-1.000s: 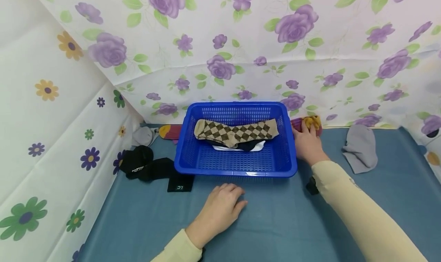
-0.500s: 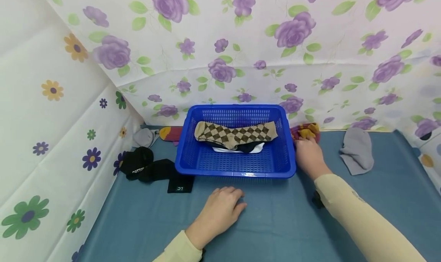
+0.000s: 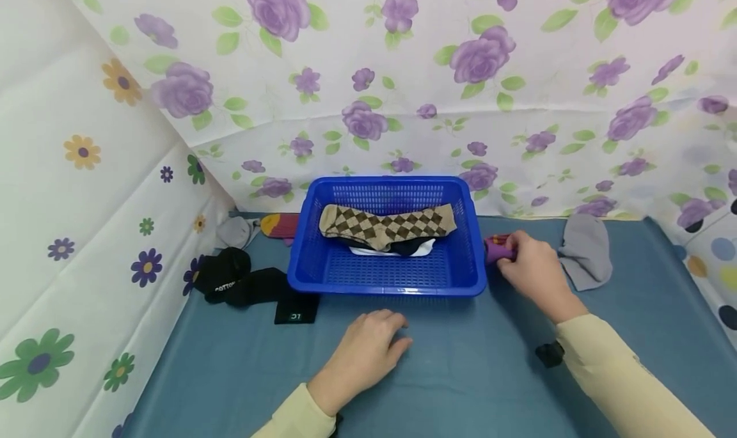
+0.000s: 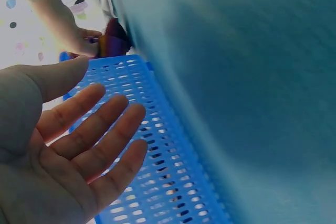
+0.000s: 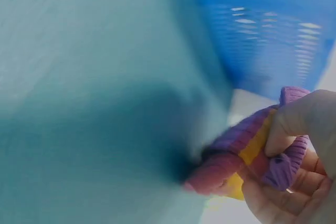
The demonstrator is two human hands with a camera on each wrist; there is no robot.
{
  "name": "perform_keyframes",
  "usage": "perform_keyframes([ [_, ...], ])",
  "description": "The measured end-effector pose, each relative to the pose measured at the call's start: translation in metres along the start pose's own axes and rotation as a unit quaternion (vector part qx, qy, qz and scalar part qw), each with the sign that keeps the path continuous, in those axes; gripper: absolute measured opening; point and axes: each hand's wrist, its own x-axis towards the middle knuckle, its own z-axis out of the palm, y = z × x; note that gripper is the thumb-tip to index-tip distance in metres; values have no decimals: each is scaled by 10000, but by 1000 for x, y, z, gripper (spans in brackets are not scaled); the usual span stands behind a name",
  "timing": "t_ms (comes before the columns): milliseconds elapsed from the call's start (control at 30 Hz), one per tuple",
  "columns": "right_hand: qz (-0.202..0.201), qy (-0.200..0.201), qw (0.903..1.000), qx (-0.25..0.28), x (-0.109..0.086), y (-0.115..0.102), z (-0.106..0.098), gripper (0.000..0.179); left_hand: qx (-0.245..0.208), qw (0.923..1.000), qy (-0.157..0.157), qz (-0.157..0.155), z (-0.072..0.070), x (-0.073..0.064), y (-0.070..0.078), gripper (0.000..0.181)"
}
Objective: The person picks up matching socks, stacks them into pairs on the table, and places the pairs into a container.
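A flowered sheet [image 3: 363, 54] backs the blue cloth [image 3: 449, 374]. The left hand [image 3: 363, 348] is loosely spread, holding nothing; the right hand [image 3: 535, 268] pinches a striped sock [image 5: 241, 137] at its fingertips. A shallow pinch (probably catching only part of the knit) could let it slip or unroll. Black socks [image 3: 256, 286] lie ahead-left of the left hand; the basket [image 3: 386, 289] blocks the right hand's way leftward; a grey sock [image 3: 586, 249] lies just beyond it, rightward.

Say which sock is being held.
The purple, yellow and red sock right of the basket: the right hand pinches it; the lookalike on the left lies untouched.
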Motion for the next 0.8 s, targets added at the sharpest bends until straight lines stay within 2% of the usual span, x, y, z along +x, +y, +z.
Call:
perform_keyframes([
  [100,-54,387,9991,136,-10,-13,-24,14,-322,9994,136,68,-7,2,4,20],
  [267,-114,654,9974,295,-27,-35,-58,13,-678,9972,305,113,-21,6,13,20],
  [500,-268,643,9951,704,-60,-78,-98,15,-1368,9893,485,157,-36,16,28,46],
  [567,-441,475,9937,916,-69,-94,-106,14,-1769,9833,414,92,-41,21,33,55],
  [667,-881,108,9871,1332,-79,-115,-111,14,-2501,9680,192,-96,-46,29,42,68],
  [733,-1232,-190,9795,1581,-83,-126,-111,16,-2960,9550,99,-152,-48,33,47,75],
  [800,-1548,-511,9700,1801,-86,-133,-109,19,-3260,9452,129,-96,-49,35,52,76],
])
